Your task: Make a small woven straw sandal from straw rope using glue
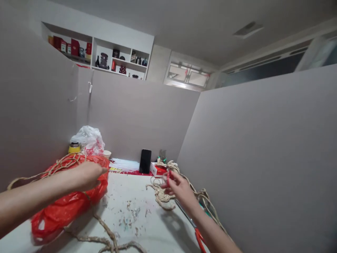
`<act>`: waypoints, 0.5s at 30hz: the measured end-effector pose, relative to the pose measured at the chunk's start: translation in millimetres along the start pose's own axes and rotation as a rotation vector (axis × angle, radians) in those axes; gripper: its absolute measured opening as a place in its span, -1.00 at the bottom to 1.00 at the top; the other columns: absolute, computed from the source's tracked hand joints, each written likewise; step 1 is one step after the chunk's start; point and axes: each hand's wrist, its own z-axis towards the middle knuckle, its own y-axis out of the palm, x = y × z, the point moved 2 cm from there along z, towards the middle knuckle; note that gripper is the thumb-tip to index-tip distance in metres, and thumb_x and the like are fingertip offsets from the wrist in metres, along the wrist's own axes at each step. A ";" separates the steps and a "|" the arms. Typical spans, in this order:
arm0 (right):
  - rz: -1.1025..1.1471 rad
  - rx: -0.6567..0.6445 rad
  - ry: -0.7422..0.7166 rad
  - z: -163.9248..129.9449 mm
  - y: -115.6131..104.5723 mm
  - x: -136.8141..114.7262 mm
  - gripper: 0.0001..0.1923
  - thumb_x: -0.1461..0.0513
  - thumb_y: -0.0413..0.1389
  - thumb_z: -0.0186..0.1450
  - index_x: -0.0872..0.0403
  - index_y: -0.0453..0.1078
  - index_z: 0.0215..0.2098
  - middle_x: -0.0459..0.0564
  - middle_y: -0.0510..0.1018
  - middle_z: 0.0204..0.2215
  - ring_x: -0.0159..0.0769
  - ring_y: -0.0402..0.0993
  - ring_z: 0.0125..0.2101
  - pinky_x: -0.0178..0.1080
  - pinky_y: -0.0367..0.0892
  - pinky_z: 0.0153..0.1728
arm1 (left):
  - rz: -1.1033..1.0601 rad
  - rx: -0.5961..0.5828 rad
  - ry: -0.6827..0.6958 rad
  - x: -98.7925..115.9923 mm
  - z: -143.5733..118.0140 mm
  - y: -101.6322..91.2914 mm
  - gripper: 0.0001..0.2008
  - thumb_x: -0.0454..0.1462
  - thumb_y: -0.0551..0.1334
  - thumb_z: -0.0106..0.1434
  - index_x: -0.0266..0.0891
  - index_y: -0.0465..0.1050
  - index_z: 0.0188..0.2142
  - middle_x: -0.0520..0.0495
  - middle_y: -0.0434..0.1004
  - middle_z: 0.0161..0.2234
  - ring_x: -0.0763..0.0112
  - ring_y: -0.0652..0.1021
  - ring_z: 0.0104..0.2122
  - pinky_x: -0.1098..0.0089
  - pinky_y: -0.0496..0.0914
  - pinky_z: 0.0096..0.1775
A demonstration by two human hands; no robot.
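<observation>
On the left, my left hand (pixel 86 175) hangs over a red plastic bag (pixel 65 207), its visible fingers a little apart and nothing seen in them. Beige braided rope (pixel 67 161) lies over the bag, and more thick rope (pixel 105 228) runs along the table in front. At the right, my right hand (pixel 179 188) pinches a small red thing (pixel 169 178) between thumb and fingers; it is too blurred to name. Beneath and beside that hand lies a tangled heap of beige cord (pixel 163 194). Scissors (pixel 199 240) with red handles lie partly hidden by my right forearm.
A black phone (pixel 145 161) leans upright at the back, beside a red and white box (pixel 157 170). A white plastic bag (pixel 89 138), a yellow container (pixel 74 148) and a paper cup (pixel 106 154) stand back left. Fibre scraps litter the white table (pixel 118 193). Grey partitions (pixel 139 116) enclose it.
</observation>
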 end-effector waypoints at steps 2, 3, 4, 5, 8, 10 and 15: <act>-0.019 0.084 0.052 7.6 -28.2 11.6 -0.56 -0.07 0.13 0.10 0.12 0.38 -0.30 -0.13 0.41 -0.72 -0.39 0.25 -0.73 -0.36 0.13 -0.69 | -0.039 -0.073 0.085 26.2 12.7 16.7 -0.75 -0.31 0.18 0.07 -0.21 0.52 -0.23 -0.24 0.60 -0.35 0.00 0.58 -0.31 0.18 0.39 -0.27; -0.028 0.124 0.065 8.2 -39.4 17.0 -0.54 -0.09 0.14 0.08 0.13 0.39 -0.31 -0.16 0.37 -0.75 -0.41 0.19 -0.75 -0.37 0.08 -0.71 | -0.063 -0.091 0.120 38.8 22.4 25.3 -0.71 -0.30 0.20 0.07 -0.20 0.51 -0.18 -0.25 0.60 -0.29 -0.01 0.57 -0.27 0.17 0.39 -0.25; -0.037 0.161 0.068 6.9 -48.4 21.9 -0.53 -0.10 0.16 0.06 0.13 0.41 -0.33 -0.18 0.34 -0.77 -0.43 0.14 -0.76 -0.38 0.04 -0.71 | -0.093 -0.097 0.149 51.1 34.5 34.2 -0.70 -0.31 0.20 0.07 -0.19 0.50 -0.16 -0.25 0.59 -0.25 -0.01 0.56 -0.23 0.16 0.39 -0.21; -0.044 0.198 0.062 4.1 -55.1 26.4 -0.53 -0.10 0.18 0.05 0.14 0.42 -0.35 -0.20 0.30 -0.78 -0.45 0.10 -0.75 -0.38 0.01 -0.71 | -0.129 -0.101 0.171 63.6 49.0 43.6 -0.71 -0.31 0.21 0.07 -0.18 0.50 -0.16 -0.24 0.58 -0.23 0.01 0.56 -0.20 0.16 0.38 -0.17; -0.054 0.316 0.013 -7.2 -63.9 39.7 -0.51 -0.13 0.16 0.06 0.14 0.44 -0.43 -0.22 0.20 -0.75 -0.46 0.05 -0.70 -0.37 -0.03 -0.68 | -0.208 -0.118 0.205 104.0 101.9 74.2 -0.74 -0.30 0.23 0.13 -0.17 0.49 -0.15 -0.19 0.57 -0.23 0.11 0.54 -0.18 0.20 0.38 -0.13; -0.056 0.387 -0.020 -12.4 -63.3 50.8 -0.50 -0.15 0.11 0.10 0.14 0.43 -0.48 -0.21 0.16 -0.73 -0.45 0.02 -0.67 -0.36 -0.03 -0.66 | -0.261 -0.132 0.206 132.9 138.2 94.7 -0.75 -0.27 0.23 0.18 -0.19 0.46 -0.12 -0.17 0.53 -0.18 0.19 0.52 -0.17 0.21 0.39 -0.11; -0.058 0.385 -0.076 -10.9 -52.9 80.6 -0.57 -0.08 0.17 0.09 0.11 0.29 -0.61 -0.21 0.13 -0.70 -0.46 -0.01 -0.63 -0.36 -0.02 -0.63 | -0.377 -0.154 0.152 188.0 202.0 137.2 -0.69 -0.19 0.15 0.29 -0.23 0.33 0.00 -0.14 0.39 -0.01 0.28 0.48 -0.11 0.17 0.42 -0.12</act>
